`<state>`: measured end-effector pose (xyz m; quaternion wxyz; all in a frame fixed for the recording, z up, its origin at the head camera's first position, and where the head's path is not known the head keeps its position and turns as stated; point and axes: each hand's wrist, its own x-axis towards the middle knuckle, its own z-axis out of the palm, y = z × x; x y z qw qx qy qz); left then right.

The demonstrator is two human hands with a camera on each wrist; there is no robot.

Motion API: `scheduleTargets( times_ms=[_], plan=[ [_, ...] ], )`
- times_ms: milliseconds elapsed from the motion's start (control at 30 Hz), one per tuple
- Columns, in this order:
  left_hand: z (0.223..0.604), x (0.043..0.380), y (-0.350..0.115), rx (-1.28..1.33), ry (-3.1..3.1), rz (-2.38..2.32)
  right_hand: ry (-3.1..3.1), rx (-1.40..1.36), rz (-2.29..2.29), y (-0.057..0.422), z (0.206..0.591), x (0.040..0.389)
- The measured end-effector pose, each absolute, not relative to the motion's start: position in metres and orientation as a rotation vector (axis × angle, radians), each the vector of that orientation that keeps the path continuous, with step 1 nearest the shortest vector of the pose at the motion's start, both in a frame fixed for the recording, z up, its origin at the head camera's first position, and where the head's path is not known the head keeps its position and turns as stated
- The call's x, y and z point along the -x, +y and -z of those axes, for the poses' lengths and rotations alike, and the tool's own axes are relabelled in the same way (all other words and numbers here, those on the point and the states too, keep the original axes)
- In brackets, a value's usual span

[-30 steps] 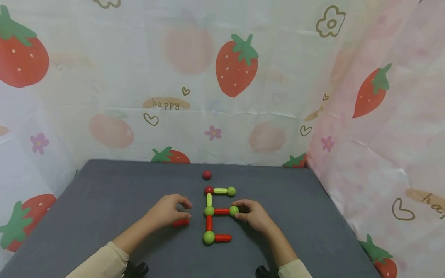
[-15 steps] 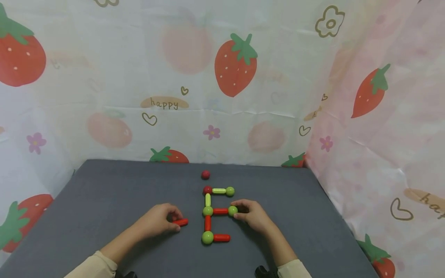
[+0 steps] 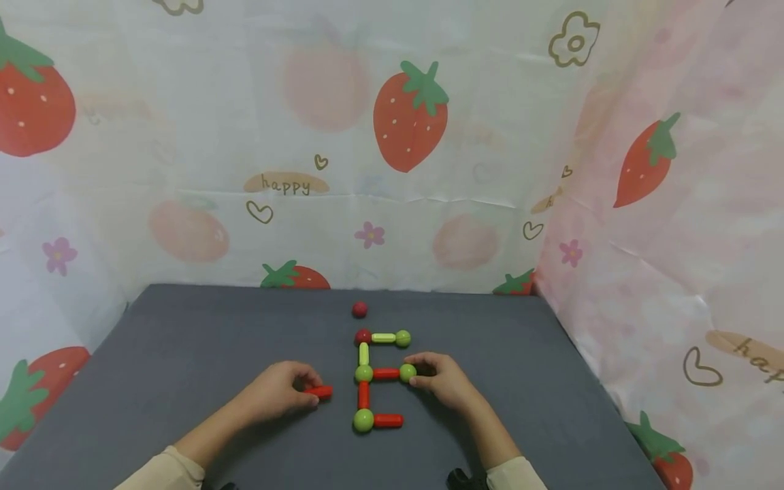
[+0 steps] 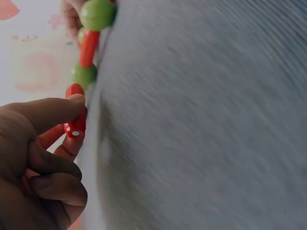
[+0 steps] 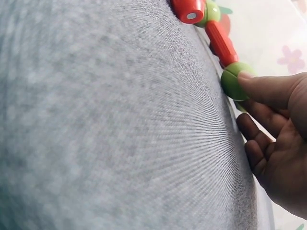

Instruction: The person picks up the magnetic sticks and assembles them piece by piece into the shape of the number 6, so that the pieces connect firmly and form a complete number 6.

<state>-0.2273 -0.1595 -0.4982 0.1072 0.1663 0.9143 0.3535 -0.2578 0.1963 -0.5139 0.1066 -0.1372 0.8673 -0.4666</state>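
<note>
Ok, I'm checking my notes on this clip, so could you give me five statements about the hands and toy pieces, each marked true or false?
1. The left hand pinches a red rod. True.
2. The right hand pinches a red ball. False: it pinches a green ball.
3. A loose red ball lies beyond the joined pieces. True.
4. The left hand's rod is attached to the joined pieces. False: the head view shows a gap between them.
5. The joined rod nearest the person has a ball at its left end only. True.
</note>
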Motion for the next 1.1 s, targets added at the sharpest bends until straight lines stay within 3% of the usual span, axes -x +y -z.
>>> scheduleTargets(
  times_ms=[433,1100],
  plan=[
    [0.471,0.231,-0.094,-0.647,2.581,-1.194,2.561,0.402,1.379,0.197,0.512,0.255],
    [0.489,0.231,-0.045,-0.521,2.679,-1.113,2.564,0.451,1.385,0.198,0.515,0.258]
  ],
)
